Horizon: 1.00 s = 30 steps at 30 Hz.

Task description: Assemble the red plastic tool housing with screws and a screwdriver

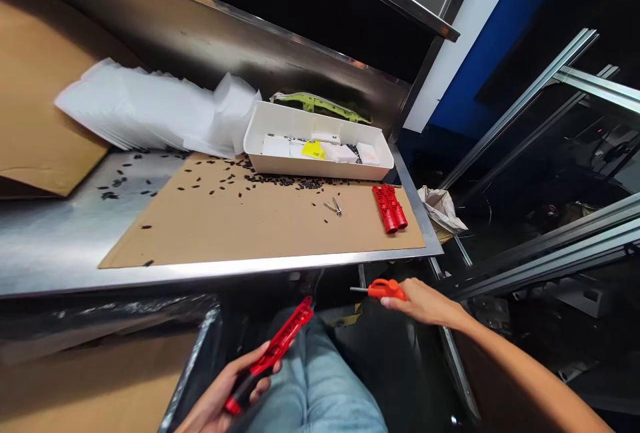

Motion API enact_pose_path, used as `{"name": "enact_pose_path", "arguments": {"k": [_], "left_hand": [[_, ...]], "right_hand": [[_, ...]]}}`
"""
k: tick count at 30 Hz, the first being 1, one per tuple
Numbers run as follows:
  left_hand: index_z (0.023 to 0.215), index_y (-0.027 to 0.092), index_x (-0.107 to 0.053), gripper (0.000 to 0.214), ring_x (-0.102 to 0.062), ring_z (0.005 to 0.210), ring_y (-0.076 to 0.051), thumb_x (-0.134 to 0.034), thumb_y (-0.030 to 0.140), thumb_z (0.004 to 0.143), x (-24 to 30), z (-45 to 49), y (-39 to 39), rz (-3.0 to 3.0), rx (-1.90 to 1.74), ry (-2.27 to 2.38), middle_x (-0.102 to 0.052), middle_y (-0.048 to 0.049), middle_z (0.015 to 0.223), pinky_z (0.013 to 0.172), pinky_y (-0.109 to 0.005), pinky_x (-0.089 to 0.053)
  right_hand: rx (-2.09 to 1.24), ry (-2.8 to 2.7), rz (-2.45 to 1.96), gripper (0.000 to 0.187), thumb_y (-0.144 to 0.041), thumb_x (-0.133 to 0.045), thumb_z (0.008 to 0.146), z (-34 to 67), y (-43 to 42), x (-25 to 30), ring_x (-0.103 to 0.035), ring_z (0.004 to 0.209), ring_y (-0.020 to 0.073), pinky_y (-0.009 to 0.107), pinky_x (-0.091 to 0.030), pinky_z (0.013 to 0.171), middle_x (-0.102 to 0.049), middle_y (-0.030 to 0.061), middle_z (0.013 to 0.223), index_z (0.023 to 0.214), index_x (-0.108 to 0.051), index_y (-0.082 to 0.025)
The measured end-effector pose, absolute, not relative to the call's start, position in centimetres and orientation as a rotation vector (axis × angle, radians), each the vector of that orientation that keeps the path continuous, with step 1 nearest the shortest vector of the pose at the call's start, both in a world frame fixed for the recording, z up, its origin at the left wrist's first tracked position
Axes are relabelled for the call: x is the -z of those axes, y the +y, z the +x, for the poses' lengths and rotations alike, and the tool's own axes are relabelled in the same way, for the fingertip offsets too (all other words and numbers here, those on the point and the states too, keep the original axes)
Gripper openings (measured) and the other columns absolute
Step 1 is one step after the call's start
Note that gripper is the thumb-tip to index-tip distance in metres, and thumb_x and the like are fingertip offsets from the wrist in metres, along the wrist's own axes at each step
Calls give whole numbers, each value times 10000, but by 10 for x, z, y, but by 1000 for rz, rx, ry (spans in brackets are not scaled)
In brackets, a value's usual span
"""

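Red plastic part [283,340] sits gripped in my left hand [225,393], below the table [60,246] edge, over my lap. My right hand [425,301] is closed around an orange screwdriver [383,288]. Two more red parts [390,207] lie on the cardboard sheet [260,226], near a white tray [320,146].

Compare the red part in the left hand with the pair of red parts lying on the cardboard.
The red part is gripped in the left hand, held tilted below the table edge; the red pair lies flat and untouched on the cardboard. The held one is single and has a black end; the pair sits side by side. Both are red plastic.
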State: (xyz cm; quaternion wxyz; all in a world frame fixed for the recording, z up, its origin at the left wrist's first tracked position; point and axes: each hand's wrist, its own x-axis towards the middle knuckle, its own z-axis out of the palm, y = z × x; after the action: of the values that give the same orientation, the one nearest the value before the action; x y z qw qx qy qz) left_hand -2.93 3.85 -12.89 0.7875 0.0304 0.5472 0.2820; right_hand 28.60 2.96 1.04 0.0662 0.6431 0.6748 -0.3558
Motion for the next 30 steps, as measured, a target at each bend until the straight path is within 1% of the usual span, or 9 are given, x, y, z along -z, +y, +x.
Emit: {"name": "enact_pose_path", "arguments": {"k": [3,7,11,18,20,22,24,28,30], "left_hand": [[802,48,-633,168,-497,366,-116,-542,129,918,128,-29,38,72,-608,1188,-610,-98,609,291,-174,-427],[819,33,-636,178,-492,373,-109,-535,134,926,130,-30,38,84,-598,1191,-605,-97,608,296,-168,-422],[847,24,-650,187,-476,379,-101,-536,146,931,133,-32,36,122,-581,1177,-592,-78,609,310,-170,-426],[844,44,-690,158,-545,473,-131,-590,155,898,145,-34,35,339,-576,1280,-651,-115,710,395,-191,-466],[912,83,-719,136,-624,608,-180,-731,122,781,150,-34,35,495,-608,1347,-691,-111,779,477,-195,-498],[1008,175,-740,382,-661,852,-259,-842,120,644,153,-35,33,678,-652,1444,-711,-77,872,540,-182,-490],[1096,279,-735,525,-589,1100,-327,-875,178,599,154,-37,30,857,-683,1550,-706,-50,1021,577,-180,-464],[1185,400,-695,436,-487,1216,-342,-720,271,769,155,-39,23,1080,-690,1634,-645,2,1253,672,-234,-433],[1200,394,-688,394,-536,1100,-325,-654,295,819,155,-39,23,1059,-684,1629,-671,-14,1159,639,-252,-415]], "right_hand": [[1166,1995,1864,502,-598,-542,870,294,28,-9,-310,497,69,227,-189,479,-328,-67,556,604,-398,-196],[1080,1980,1926,521,-616,-460,907,293,20,-5,-286,521,82,242,-194,494,-303,-57,572,601,-425,-196],[1034,2030,1838,514,-610,-564,855,277,10,-3,-381,511,106,252,-214,501,-368,-40,533,570,-431,-202],[905,2096,1786,477,-600,-514,913,261,6,0,-555,594,178,271,-222,538,-507,12,593,668,-571,-195],[917,2112,1703,485,-624,-547,890,259,2,-2,-592,599,187,270,-232,535,-548,13,583,657,-592,-200],[861,2101,1713,488,-611,-506,923,259,0,-5,-626,631,203,272,-237,539,-604,34,628,697,-622,-195],[789,2078,1770,496,-605,-465,947,263,-1,-8,-648,676,222,272,-235,540,-641,61,694,749,-639,-186],[798,2067,1785,509,-644,-473,927,272,-1,-12,-647,676,205,258,-234,524,-630,42,687,759,-640,-193],[758,2050,1835,504,-613,-451,951,275,-2,-11,-644,677,202,261,-221,525,-626,45,683,766,-638,-183]]}}
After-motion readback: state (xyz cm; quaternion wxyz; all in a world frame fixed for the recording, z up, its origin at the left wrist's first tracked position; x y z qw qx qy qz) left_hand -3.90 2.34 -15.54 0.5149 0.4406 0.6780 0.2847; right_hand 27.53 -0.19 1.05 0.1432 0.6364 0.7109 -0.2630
